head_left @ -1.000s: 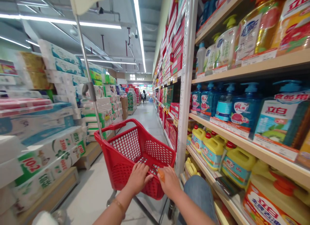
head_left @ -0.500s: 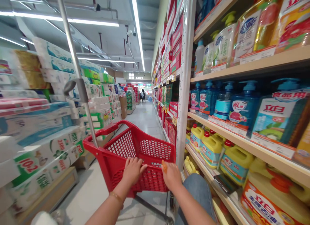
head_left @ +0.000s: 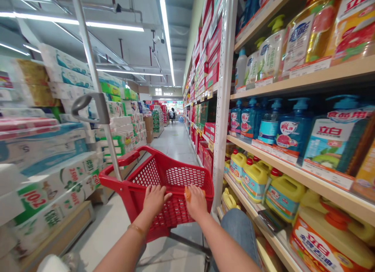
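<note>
A red plastic shopping cart (head_left: pixel 175 203) with lattice sides stands right in front of me, and its basket holds nothing I can see. My left hand (head_left: pixel 156 201) rests on the near rim, fingers hooked over the top and thumb apart. My right hand (head_left: pixel 195 201) is a little further right on the same rim. Under its fingers is a crumpled orange cloth (head_left: pixel 187 193), pressed against the rim and mostly covered by the hand. From the cart's left side rises a metal pole (head_left: pixel 88 45) with a grey handle (head_left: pixel 101 108).
Shelves on the right hold blue pump bottles (head_left: pixel 293 127) and yellow detergent jugs (head_left: pixel 254 178), close to my knee (head_left: pixel 238 233). Stacked packs of toilet paper (head_left: pixel 58 186) line the left. An aisle floor (head_left: pixel 172 143) runs ahead, with a person (head_left: pixel 172 114) far off.
My right hand has slid left along the rim with the orange cloth. My left hand has shifted slightly left and up. The cart and its pole have turned a little.
</note>
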A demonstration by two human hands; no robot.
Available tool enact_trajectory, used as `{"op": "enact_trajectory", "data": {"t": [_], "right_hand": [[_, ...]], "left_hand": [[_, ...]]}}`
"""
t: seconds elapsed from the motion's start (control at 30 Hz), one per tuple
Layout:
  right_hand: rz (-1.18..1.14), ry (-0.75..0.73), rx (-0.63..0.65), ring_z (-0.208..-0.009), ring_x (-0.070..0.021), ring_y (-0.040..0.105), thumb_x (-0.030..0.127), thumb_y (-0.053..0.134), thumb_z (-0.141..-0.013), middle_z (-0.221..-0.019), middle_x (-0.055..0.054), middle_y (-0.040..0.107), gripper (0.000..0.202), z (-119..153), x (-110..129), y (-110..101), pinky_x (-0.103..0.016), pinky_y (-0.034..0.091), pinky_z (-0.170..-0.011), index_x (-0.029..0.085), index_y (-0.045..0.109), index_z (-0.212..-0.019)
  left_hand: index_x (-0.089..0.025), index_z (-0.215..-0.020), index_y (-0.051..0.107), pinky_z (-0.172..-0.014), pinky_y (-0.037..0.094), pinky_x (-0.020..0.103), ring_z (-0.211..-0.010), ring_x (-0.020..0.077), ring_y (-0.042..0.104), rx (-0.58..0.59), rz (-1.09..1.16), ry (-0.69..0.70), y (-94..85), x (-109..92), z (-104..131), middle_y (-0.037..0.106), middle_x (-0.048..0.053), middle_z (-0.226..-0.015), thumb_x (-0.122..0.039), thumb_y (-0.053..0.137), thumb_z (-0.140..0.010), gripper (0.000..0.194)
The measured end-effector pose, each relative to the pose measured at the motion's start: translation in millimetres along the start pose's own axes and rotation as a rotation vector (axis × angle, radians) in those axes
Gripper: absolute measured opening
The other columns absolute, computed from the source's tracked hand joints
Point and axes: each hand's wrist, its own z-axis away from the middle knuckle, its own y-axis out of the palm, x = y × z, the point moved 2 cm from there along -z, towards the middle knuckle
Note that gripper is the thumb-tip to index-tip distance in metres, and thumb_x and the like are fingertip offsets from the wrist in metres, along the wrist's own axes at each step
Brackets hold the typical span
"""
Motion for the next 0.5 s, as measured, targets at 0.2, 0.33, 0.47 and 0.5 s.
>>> {"op": "enact_trajectory", "data": {"t": [0.2, 0.33, 0.47, 0.5], "right_hand": [[0.047, 0.2, -0.006, -0.124, -0.0255, 0.05, 0.028, 0.04, -0.094, -0.127, -0.015, 0.061, 0.04, -7, -24, -8, -0.042, 0.026, -0.111, 0.012, 0.058, -0.127], [-0.03, 0.055, -0.001, -0.131, -0.0234, 0.043, 0.031, 0.042, -0.094, -0.136, -0.013, 0.055, 0.043, -8, 15, 8, -0.04, 0.021, -0.114, 0.013, 0.054, -0.132], [-0.086, -0.034, 0.018, -0.134, -0.0209, 0.04, 0.035, 0.038, -0.097, -0.14, -0.01, 0.052, 0.045, -8, 25, 14, -0.038, 0.02, -0.115, 0.014, 0.052, -0.134], [-0.08, -0.022, 0.013, -0.135, -0.0213, 0.04, 0.035, 0.038, -0.097, -0.14, -0.01, 0.052, 0.045, -9, 20, 13, -0.039, 0.02, -0.116, 0.014, 0.052, -0.135]], "left_hand": [[-0.022, -0.088, 0.064, -0.1, 0.024, 0.047, -0.098, 0.0266, 0.052, -0.002, -0.055, -0.018, -10.1, 14, 2, 0.067, 0.008, -0.093, -0.05, 0.043, -0.092, 0.036], [-0.022, -0.09, 0.065, -0.095, 0.027, 0.044, -0.097, 0.0261, 0.052, 0.0, -0.069, -0.01, -13.1, -4, 4, 0.067, 0.008, -0.093, -0.048, 0.039, -0.094, 0.037], [-0.019, -0.086, 0.066, -0.087, 0.03, 0.04, -0.092, 0.0253, 0.055, 0.066, -0.048, 0.035, -29.3, 4, 6, 0.068, 0.01, -0.091, -0.049, 0.034, -0.095, 0.045], [-0.019, -0.084, 0.067, -0.087, 0.03, 0.04, -0.093, 0.0262, 0.055, 0.061, -0.063, 0.015, -35.2, 9, 6, 0.068, 0.011, -0.091, -0.051, 0.034, -0.094, 0.047]]}}
